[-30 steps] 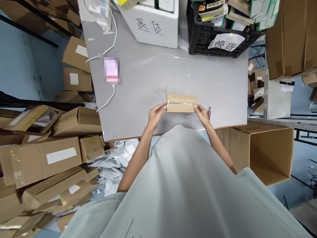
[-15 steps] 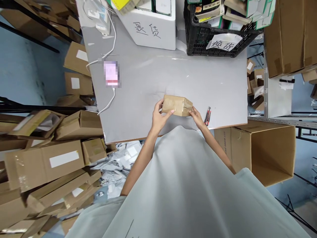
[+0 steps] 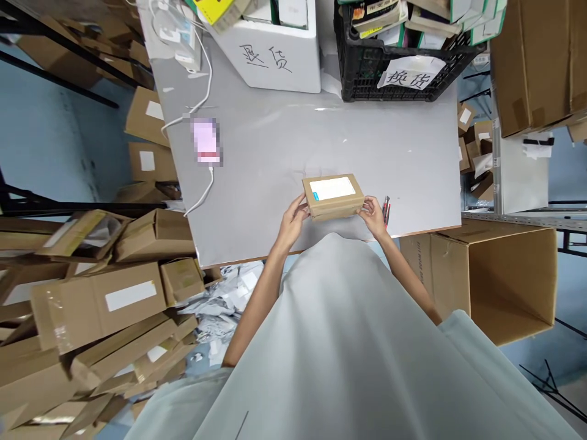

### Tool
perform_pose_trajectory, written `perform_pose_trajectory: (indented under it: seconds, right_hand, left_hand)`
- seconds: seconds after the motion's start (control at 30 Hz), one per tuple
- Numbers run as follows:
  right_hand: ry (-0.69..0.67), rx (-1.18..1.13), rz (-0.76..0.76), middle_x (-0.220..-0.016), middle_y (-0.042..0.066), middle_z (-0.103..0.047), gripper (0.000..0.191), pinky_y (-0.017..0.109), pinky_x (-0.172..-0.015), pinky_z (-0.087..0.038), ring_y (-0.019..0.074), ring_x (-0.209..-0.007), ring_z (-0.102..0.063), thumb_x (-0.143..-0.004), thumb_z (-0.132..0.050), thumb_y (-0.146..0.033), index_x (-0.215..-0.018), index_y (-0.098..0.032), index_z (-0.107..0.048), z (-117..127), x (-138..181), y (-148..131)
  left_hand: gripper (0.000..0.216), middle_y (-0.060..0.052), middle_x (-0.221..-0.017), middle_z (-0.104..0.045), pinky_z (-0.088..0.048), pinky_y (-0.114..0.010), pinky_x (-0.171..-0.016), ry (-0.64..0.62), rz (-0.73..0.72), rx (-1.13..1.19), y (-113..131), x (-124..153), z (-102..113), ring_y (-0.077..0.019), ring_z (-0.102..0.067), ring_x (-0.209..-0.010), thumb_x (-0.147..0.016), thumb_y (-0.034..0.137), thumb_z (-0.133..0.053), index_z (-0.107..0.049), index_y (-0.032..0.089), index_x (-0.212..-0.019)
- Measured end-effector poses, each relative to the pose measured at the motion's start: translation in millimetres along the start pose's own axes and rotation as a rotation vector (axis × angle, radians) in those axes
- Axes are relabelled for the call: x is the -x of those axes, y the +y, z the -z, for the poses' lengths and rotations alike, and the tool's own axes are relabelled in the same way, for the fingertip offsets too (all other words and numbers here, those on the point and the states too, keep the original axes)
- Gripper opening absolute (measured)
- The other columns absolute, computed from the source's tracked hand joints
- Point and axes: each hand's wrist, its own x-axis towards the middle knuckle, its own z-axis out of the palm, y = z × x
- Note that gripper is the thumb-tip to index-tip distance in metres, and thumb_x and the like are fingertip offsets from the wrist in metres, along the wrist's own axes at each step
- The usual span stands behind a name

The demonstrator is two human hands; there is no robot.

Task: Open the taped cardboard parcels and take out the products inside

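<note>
A small brown cardboard parcel (image 3: 334,197) with a white shipping label on its top face lies near the front edge of the grey table (image 3: 284,146). My left hand (image 3: 295,215) grips its left end with curled fingers. My right hand (image 3: 373,213) grips its right end the same way. A red and black utility knife (image 3: 386,209) lies on the table just right of my right hand.
A phone (image 3: 205,140) on a white cable lies at the table's left. A white foam box (image 3: 275,52) and a black crate (image 3: 398,55) of packets stand at the back. An open carton (image 3: 499,275) stands on the floor right; piled cartons (image 3: 101,293) fill the left.
Held at both ends, the parcel has been turned over: the taped seam faced up before, then it tilted, and the white label faces up now.
</note>
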Motion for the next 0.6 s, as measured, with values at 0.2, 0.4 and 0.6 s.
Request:
perform_pose_trajectory:
  seconds: [0.2,0.4,0.6]
  right_hand:
    - [0.020,0.085,-0.022,-0.132,0.013,-0.076,0.070,0.045,-0.102,-0.065,0.0273,-0.109,-0.076,-0.086,-0.079,-0.070,-0.139,-0.025,-0.065,2.1,9.9,5.2]
    - [0.067,0.333,-0.043,-0.133,0.016,-0.077,0.055,0.047,-0.103,-0.064,0.0287,-0.106,-0.076,-0.100,-0.062,-0.063,-0.135,-0.021,-0.070,27.8,17.3,20.3]
    - [0.351,0.888,-0.346,-0.144,0.027,-0.067,0.051,0.051,-0.112,-0.056,0.0395,-0.136,-0.066,-0.095,-0.077,-0.042,-0.135,-0.013,-0.064,73.9,2.6,37.6]
  left_hand:
    - [0.080,-0.014,-0.171,-0.061,-0.060,-0.053,-0.121,0.002,-0.028,-0.064,-16.0,0.1,-13.0,-0.0356,-0.062,-0.152,-0.088,0.047,-0.084,-0.063,0.026,-0.163]
    - [0.084,-0.021,-0.158,-0.070,-0.062,-0.053,-0.114,-0.015,0.151,-0.150,-50.2,-3.4,-30.9,-0.0326,-0.075,-0.129,-0.091,0.046,-0.085,-0.058,0.018,-0.165]
    - [0.116,-0.024,-0.172,-0.056,-0.063,-0.047,-0.108,-0.022,0.125,-0.268,-59.5,10.5,-41.8,-0.0205,-0.079,-0.097,-0.092,0.044,-0.085,-0.018,0.029,-0.186]
